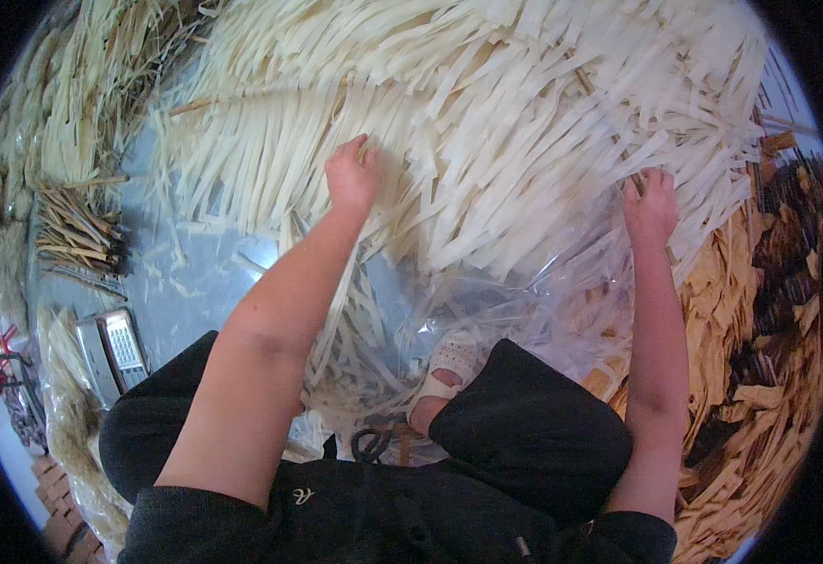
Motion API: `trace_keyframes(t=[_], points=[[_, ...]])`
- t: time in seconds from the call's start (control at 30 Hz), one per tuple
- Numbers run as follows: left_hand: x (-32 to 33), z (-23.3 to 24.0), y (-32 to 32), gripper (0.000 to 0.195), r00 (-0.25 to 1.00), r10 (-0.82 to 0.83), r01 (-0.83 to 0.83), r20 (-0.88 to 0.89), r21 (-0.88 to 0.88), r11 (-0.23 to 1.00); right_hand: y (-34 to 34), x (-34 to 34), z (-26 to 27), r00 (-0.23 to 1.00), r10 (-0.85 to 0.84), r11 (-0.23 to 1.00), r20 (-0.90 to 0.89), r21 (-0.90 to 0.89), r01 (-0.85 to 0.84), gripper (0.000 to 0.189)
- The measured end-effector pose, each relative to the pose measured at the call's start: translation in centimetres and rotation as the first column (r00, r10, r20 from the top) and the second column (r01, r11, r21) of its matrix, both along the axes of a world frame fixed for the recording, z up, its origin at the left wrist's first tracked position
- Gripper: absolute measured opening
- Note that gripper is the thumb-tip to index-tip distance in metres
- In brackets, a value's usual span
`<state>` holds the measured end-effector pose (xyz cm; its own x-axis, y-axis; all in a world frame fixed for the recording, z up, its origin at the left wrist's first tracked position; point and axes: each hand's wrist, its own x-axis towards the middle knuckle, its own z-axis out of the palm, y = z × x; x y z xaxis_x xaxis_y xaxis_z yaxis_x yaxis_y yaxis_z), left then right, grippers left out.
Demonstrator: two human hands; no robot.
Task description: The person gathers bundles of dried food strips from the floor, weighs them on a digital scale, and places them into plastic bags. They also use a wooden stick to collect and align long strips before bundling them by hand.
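Observation:
A wide spread of pale, flat dried strips [454, 134] covers the floor in front of me, with thin brown sticks among them. My left hand [353, 173] is over the middle of the spread, fingers bent against pale strips; whether it grips any is unclear. Further right, my right hand [650, 204] is closed around a thin brown stick [619, 149] that slants up and left over the strips. Another thin stick [196, 106] pokes out at the spread's left side. Clear plastic film [552, 282] lies beneath and below the strips, near my right forearm.
A bundle of short sticks [80, 229] and a digital scale [112, 352] with a keypad are at left. Brown dried pieces [722, 303] are heaped along the right. Plastic-wrapped fibrous bundles [69, 395] line the left. My shoe [454, 359] is between my knees, beside loose strips.

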<state>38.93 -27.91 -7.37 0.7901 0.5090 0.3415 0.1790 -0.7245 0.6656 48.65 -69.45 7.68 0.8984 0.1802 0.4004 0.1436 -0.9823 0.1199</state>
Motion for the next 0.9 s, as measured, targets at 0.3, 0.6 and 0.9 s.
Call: trace_keyframes(t=[0.3,0.6,0.9], points=[[1.6,1.2,0.2,0.027,0.861,-0.212,-0.017,-0.462,-0.443,0.896,13.1,-5.1,0.0,0.772,0.578,0.646,-0.266,0.727,-0.233,0.027],[-0.6,1.5,0.6,0.021,0.936,-0.151,-0.241,-0.317,-0.892,0.382,21.3,-4.6,-4.5,0.406,0.686,0.602,-0.604,0.784,0.15,0.021],[0.0,-1.7,1.0,0.036,0.915,-0.096,-0.038,-0.392,-0.321,0.946,24.2,-3.9,-7.5,0.329,0.644,0.594,-0.691,0.723,0.353,0.025]])
